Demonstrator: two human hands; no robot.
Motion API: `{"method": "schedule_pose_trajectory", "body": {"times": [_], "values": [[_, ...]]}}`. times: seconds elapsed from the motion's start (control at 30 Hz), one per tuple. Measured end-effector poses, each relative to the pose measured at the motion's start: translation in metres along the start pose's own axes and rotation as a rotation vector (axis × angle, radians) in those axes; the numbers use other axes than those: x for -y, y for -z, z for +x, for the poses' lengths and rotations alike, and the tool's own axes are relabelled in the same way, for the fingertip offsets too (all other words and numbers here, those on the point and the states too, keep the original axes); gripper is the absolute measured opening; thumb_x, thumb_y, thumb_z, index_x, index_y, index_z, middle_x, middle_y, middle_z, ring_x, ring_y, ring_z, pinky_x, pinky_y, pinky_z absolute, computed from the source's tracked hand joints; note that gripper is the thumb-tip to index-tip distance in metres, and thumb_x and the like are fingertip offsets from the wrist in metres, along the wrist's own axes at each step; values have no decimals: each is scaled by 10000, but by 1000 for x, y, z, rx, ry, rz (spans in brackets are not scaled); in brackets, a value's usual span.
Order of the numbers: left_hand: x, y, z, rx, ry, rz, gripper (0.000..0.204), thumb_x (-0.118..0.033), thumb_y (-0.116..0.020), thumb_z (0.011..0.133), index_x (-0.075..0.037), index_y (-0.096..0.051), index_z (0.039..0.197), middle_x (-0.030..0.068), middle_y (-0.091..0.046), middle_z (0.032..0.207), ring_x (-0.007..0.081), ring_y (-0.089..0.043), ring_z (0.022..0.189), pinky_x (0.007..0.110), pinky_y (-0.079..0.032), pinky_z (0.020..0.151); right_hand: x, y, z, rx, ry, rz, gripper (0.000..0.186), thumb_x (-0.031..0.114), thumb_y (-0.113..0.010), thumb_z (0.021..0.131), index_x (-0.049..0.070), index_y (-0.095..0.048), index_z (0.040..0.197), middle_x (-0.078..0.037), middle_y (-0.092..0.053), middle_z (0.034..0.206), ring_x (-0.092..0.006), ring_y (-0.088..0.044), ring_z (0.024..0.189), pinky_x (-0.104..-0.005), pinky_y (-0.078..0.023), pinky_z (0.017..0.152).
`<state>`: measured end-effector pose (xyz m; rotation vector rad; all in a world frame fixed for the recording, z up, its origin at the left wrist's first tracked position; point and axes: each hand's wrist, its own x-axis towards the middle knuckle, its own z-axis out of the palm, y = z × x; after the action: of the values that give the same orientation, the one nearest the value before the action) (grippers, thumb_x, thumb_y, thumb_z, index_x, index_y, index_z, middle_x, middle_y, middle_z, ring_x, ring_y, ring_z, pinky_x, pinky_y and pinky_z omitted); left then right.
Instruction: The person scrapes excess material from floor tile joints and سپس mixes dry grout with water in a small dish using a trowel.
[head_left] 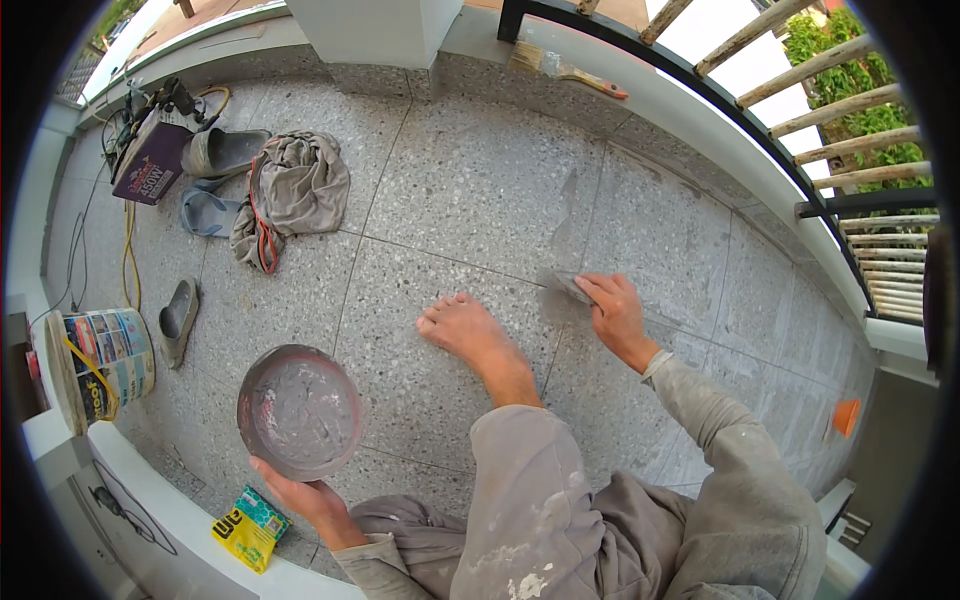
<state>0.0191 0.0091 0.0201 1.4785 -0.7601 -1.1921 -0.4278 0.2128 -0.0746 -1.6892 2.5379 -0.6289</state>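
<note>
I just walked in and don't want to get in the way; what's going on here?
A person's left hand holds a grey-smeared round bowl. Their right hand grips a small grey tool, too blurred to identify, at the speckled floor, right of their bare foot. A brush lies near the railing.

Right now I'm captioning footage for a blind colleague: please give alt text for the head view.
The right hand holds a small, motion-blurred grey tool at terrazzo-look floor tiles; the left hand supports a bowl smeared with grey residue. Sandals, a crumpled garment and a bucket sit to the left.
</note>
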Motion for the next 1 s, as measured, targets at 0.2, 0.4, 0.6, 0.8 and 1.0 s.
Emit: {"method": "schedule_pose_trajectory", "body": {"times": [0.2,0.4,0.6,0.8,1.0], "values": [[-8,-3,-13,-10,-10,-8,740,-555,-399,1078,27,-363,1536,188,-430,1552,306,-447,1404,435,-335,1188,-8,-20,-4,67,138,-129,410,7,-598,839,81,-712,1226,-38,-698,1254,-257,-610,955,-387,-480,887],[-4,4,-10,16,-21,-21,746,-554,-407,1075,29,-355,1538,188,-406,1568,310,-421,1423,439,-345,1185,-11,7,-89,533,140,94,465,10,-627,807,64,-682,1266,-73,-682,1269,-287,-608,959,-399,-488,872],[-7,7,-14,-5,5,-26,758,-567,-420,1066,9,-343,1552,181,-367,1595,310,-404,1439,446,-333,1197,-80,13,-104,-220,-579,-207,395,-3,-598,833,20,-667,1222,-159,-668,1132,-392,-594,993,-475,-485,889],[-12,-10,-25,-31,35,-28,815,-598,-449,1042,1,-310,1578,171,-353,1615,310,-376,1462,444,-297,1217,-22,-11,-94,-123,-519,-222,370,12,-608,833,2,-667,1198,-171,-654,1044,-393,-590,966,-484,-498,863],[-23,-9,-31,65,-17,-48,810,-605,-449,1037,-29,-304,1586,167,-332,1623,320,-349,1480,462,-299,1217,-1,-11,-113,-130,-480,124,387,13,-641,841,8,-653,1228,-194,-664,1131,-413,-601,1064,-479,-492,936]]}}
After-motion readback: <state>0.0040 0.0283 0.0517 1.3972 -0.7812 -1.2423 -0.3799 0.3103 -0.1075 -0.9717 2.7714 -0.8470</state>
